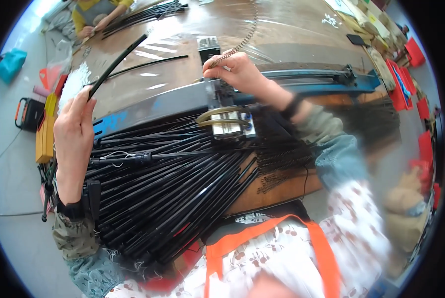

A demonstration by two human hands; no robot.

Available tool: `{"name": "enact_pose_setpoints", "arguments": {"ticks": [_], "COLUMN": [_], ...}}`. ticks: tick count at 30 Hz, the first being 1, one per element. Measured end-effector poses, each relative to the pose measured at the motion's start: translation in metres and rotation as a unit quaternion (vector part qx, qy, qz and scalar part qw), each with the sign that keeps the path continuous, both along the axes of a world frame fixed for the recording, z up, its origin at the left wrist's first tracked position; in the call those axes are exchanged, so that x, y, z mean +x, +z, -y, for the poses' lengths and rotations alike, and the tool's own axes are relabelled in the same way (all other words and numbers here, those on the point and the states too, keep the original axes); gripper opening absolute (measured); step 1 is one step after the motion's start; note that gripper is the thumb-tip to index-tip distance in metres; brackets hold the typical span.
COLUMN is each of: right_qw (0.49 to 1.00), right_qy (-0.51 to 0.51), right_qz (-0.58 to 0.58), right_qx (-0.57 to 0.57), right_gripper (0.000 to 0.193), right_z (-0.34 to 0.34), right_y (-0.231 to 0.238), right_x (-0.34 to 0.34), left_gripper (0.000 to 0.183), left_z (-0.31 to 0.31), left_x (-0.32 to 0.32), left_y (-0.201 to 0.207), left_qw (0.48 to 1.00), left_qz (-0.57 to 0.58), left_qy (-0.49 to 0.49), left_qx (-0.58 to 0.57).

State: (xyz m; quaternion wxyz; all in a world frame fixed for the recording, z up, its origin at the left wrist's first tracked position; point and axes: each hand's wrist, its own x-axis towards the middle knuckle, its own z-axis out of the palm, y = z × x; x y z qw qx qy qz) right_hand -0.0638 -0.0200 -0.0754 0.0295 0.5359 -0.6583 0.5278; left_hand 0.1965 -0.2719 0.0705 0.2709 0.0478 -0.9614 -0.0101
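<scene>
My left hand (75, 126), raised at the left, is closed around a black rod (117, 62) that slants up and away to the right. My right hand (240, 73) pinches the lower end of a long thin coil spring (249, 36), whose upper part curves up past the top edge of the picture. Just under that hand stands a metal clamping device (227, 124) with brownish tubes looped over it, fixed beside a blue-grey rail. Close to my left forearm lies a large heap of black rods (168, 188), several with fittings on them.
Small springs (277, 181) lie right of the heap. A blue metal rail (322, 82) runs to the right. One loose black rod (150, 64) rests on the table (148, 92). Across it, a person in yellow sleeves (100, 20) handles more black rods (145, 15). Red bins (399, 84) stand far right.
</scene>
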Motion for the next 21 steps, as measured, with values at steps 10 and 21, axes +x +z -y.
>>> {"name": "enact_pose_setpoints", "arguments": {"ticks": [10,21], "right_qw": [0.924,0.84], "right_qy": [0.004,-0.313], "right_qz": [-0.275,-0.374], "right_qx": [0.266,0.239], "right_gripper": [0.018,0.009], "right_z": [0.044,-0.213], "right_y": [0.006,-0.021], "right_x": [0.002,-0.074], "left_gripper": [0.024,0.023], "left_z": [0.048,0.054], "left_x": [0.026,-0.034], "left_y": [-0.011,-0.081], "left_qw": [0.999,0.993], "left_qz": [0.042,0.107], "left_qy": [0.014,-0.051], "left_qx": [-0.011,0.014]}}
